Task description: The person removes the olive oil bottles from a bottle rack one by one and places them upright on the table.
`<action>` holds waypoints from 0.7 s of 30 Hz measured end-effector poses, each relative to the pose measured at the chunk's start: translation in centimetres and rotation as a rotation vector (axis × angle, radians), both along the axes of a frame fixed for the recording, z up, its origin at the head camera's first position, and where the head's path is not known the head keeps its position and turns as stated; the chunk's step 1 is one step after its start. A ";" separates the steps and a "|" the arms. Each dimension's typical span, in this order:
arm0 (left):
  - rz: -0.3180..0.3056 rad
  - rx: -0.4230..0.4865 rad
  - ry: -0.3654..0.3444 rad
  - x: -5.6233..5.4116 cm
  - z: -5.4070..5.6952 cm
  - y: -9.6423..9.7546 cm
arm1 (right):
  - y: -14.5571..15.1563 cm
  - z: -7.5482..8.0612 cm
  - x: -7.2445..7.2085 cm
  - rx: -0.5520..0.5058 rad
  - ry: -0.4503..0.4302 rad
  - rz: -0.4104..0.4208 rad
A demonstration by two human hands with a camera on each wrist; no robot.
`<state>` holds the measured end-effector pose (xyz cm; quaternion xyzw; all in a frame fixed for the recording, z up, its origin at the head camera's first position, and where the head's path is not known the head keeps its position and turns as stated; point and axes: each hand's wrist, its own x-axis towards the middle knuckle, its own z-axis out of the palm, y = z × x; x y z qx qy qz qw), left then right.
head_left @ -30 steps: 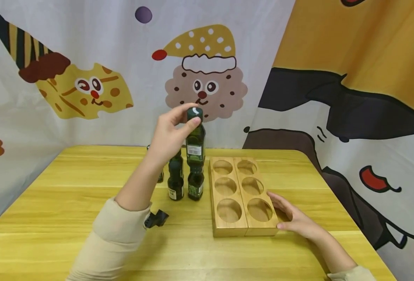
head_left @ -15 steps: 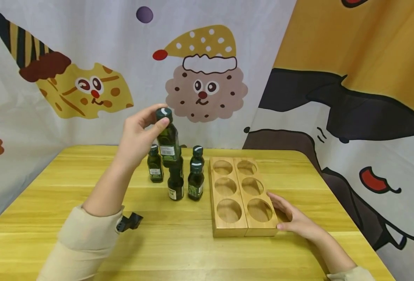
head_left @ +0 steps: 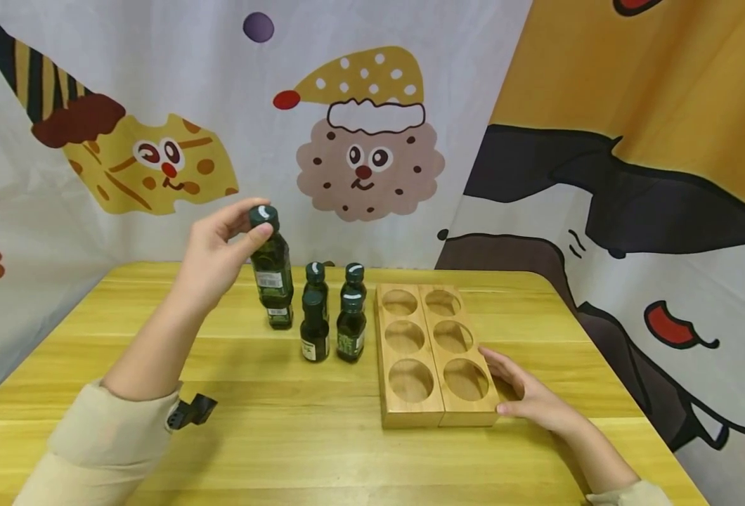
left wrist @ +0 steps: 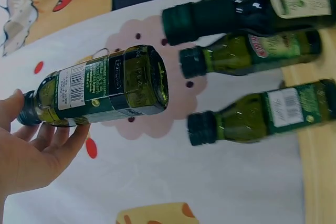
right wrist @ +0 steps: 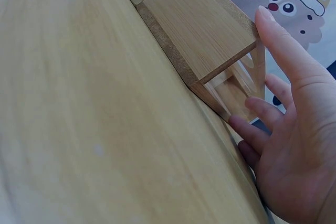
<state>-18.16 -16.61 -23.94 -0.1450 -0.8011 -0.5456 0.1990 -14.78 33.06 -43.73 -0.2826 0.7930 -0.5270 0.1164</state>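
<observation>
My left hand point(head_left: 217, 246) pinches a dark green glass bottle point(head_left: 273, 270) by its cap, holding it upright above the table. In the left wrist view the held bottle point(left wrist: 105, 85) shows a green label with a white barcode patch. Behind its base in the head view stands another small bottle point(head_left: 280, 318), its upper part hidden. My right hand point(head_left: 533, 397) touches the right side of a wooden rack point(head_left: 412, 416) with round holes, thumb at the near corner and fingers loosely bent. In the right wrist view, the rack point(right wrist: 199, 30) has an open side beside my fingers point(right wrist: 252, 129).
Several more small bottles stand left of the rack, among them a dark one with a cream label point(head_left: 314, 337) and a green-labelled one point(head_left: 351, 334). The wooden table point(head_left: 322, 450) ends at a printed cloth point(head_left: 252, 140). A black device point(head_left: 190, 411) sits at my left wrist.
My left hand has carried the bottle leftward, from above the right bottles to above the leftmost one, and slightly lower. The right hand and rack have stayed in place.
</observation>
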 end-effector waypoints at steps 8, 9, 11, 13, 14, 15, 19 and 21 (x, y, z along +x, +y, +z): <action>0.000 -0.039 -0.038 -0.1 -2.1 -1.2 | -0.2 0.3 0.1 -0.001 0.004 0.002; 0.000 -0.043 -0.040 -0.1 -2.4 -1.3 | -0.2 0.3 0.1 -0.001 0.004 0.002; -0.003 -0.044 -0.046 -0.1 -3.0 -1.4 | -0.2 0.3 0.1 0.001 0.004 0.002; -0.004 -0.040 -0.055 -0.1 -3.6 -1.5 | -0.1 0.2 0.1 0.002 0.001 0.000; -0.003 -0.045 -0.058 0.0 -3.9 -1.6 | -0.1 0.2 0.1 0.002 0.000 -0.001; -0.002 -0.049 -0.064 0.0 -4.2 -1.6 | -0.1 0.2 0.1 0.002 -0.002 -0.001; -0.011 -0.065 -0.116 0.2 -5.5 -1.9 | -0.1 0.1 0.1 0.002 -0.003 -0.001; -0.015 -0.083 -0.138 0.3 -6.1 -2.0 | -0.1 0.1 0.1 0.001 0.000 -0.001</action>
